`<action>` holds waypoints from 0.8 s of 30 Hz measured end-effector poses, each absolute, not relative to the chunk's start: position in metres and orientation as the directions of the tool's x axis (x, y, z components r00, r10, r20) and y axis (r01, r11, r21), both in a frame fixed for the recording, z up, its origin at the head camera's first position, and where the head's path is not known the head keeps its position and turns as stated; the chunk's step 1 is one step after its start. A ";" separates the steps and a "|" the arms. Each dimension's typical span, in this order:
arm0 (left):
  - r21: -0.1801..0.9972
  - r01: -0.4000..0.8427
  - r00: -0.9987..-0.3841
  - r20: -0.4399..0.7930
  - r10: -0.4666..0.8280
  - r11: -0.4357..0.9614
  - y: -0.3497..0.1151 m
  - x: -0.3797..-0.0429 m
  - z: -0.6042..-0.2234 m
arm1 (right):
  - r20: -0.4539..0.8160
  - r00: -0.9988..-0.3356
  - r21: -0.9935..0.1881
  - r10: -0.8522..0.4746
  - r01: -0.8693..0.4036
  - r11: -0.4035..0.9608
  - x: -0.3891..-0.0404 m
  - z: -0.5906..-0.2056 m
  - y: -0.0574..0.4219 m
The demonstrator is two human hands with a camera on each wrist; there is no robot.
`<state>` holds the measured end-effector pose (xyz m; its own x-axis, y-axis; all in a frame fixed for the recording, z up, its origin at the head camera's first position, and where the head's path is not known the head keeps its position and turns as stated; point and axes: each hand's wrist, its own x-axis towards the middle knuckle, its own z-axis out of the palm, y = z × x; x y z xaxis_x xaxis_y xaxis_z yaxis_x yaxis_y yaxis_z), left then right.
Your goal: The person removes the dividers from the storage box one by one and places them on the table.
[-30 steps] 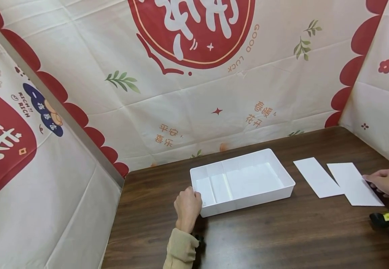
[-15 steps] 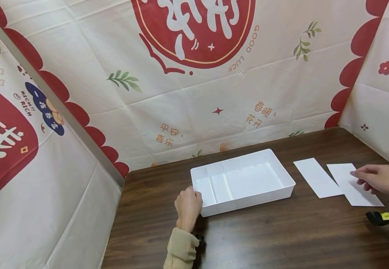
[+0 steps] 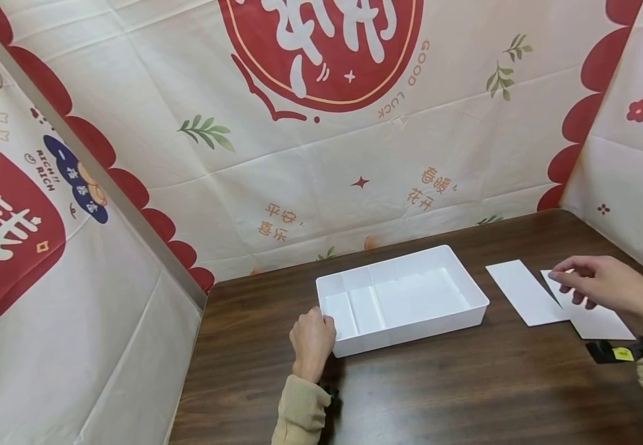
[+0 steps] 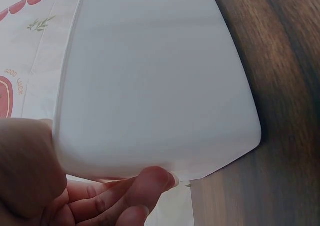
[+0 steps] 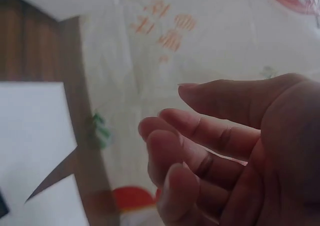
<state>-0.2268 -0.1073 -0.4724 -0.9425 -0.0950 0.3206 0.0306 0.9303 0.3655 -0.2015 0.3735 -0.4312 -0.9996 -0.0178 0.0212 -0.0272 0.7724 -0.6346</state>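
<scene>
A shallow white tray (image 3: 410,332) with low ridges across its floor lies on the wooden table. My left hand (image 3: 312,340) grips its left end; in the left wrist view, the fingers (image 4: 150,183) curl against the end of the tray and the thumb is at the rim. My right hand (image 3: 599,285) is above the right-hand white card (image 3: 605,324), partly covering it, and holds nothing. In the right wrist view its fingers (image 5: 165,151) are loosely bent, with the thumb apart from them. A second white card (image 3: 524,293) lies flat between the tray and the first card.
The dark wooden table (image 3: 438,395) meets a printed white cloth backdrop (image 3: 299,161) at its back edge. Similar cloth hangs at the left and right sides. A black strap (image 3: 610,352) with a yellow label is on my right wrist.
My right hand has moved left and up, away from the right edge of the right-hand card, its fingers loosening. The left hand, tray and cards have stayed in place.
</scene>
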 end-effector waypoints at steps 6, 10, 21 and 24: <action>0.362 0.022 -0.945 0.313 -0.099 0.932 -0.108 -0.227 -0.473 | 0.007 -0.998 -0.585 -0.057 -0.050 0.809 -0.201 -0.412 0.347; 0.360 0.019 -0.945 0.312 -0.101 0.933 -0.108 -0.228 -0.474 | 0.033 -0.996 -0.566 -0.086 -0.089 0.820 -0.201 -0.407 0.333; 0.357 0.027 -0.943 0.318 -0.095 0.934 -0.109 -0.228 -0.474 | 0.080 -0.988 -0.565 -0.129 -0.152 0.811 -0.204 -0.400 0.307; 0.357 0.032 -0.940 0.327 -0.093 0.933 -0.109 -0.228 -0.472 | 0.091 -0.986 -0.571 -0.136 -0.164 0.805 -0.205 -0.396 0.299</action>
<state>-0.2280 -0.1091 -0.4724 -0.9405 -0.0931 0.3269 0.0317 0.9334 0.3573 -0.2054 0.2991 -0.3963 -0.9865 -0.1360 0.0914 -0.1638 0.8047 -0.5706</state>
